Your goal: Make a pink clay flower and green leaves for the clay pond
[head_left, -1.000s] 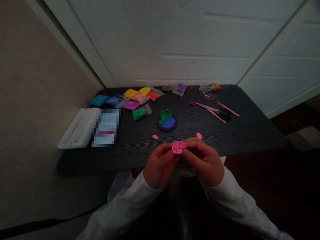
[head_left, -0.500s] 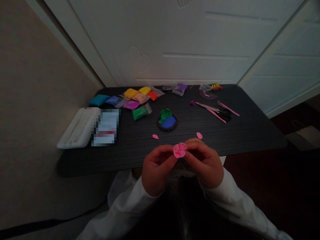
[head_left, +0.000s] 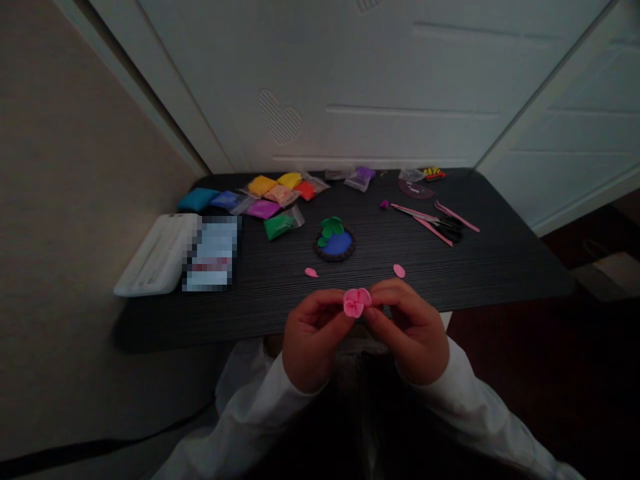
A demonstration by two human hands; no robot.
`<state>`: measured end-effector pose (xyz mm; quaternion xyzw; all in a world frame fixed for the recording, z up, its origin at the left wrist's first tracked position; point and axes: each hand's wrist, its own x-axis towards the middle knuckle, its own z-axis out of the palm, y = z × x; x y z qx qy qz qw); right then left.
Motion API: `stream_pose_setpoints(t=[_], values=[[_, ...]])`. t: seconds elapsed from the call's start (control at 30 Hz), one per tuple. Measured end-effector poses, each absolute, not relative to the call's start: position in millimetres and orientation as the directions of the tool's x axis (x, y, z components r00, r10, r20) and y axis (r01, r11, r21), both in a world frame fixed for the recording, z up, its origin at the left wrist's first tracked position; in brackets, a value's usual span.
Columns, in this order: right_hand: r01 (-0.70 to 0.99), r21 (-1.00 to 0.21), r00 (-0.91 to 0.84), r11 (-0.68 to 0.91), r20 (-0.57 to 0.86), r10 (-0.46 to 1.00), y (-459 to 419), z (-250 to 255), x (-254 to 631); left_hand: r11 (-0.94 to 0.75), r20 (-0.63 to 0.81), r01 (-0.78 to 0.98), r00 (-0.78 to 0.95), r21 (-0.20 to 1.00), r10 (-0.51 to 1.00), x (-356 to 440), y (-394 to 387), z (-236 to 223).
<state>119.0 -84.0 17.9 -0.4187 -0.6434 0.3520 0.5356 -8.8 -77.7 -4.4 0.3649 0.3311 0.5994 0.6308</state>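
A small pink clay flower (head_left: 356, 303) with several rounded petals is pinched between both hands, above the table's near edge. My left hand (head_left: 314, 339) grips its left side with thumb and index finger. On its right side, my right hand (head_left: 410, 332) pinches the petals the same way. Two loose pink petals lie just beyond the hands: one petal (head_left: 311, 273) to the left and another petal (head_left: 399, 271) to the right. Farther out sits a clay pond (head_left: 338, 245) with a blue middle, a dark braided rim and green leaves (head_left: 332, 227). The flower's underside is hidden.
Bags of coloured clay, among them a green bag (head_left: 279, 227), lie at the back left. A white case (head_left: 159, 257) stands at the left edge. Scissors (head_left: 440, 225) and pink tweezers (head_left: 457, 217) rest at right, near a purple lump (head_left: 384, 205). A white panelled surface (head_left: 400, 80) borders the black table (head_left: 240, 313).
The flower has tilted and turned slightly between the fingers, its petals now facing up more. My left fingers have shifted a little around it. The things on the table have stayed put.
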Motion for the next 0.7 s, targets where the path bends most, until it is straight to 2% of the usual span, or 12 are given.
stream_pose_setpoints(t=[0.4,0.57,0.7], values=[[0.13,-0.921,-0.072,0.367,0.36,0.93,-83.4,16.6,119.0,0.188,-0.095,-0.579,0.187,0.793,0.978,-9.0,-78.1,1.5],[0.137,-0.924,-0.058,0.356,0.351,0.934,-81.6,15.2,119.2,0.32,-0.2,-0.667,0.252,0.673,0.947,-7.1,-76.0,4.5],[0.165,-0.919,-0.051,0.359,0.355,0.933,-80.4,13.9,119.6,0.442,-0.267,-0.744,0.353,0.501,0.897,-8.4,-71.7,2.3]])
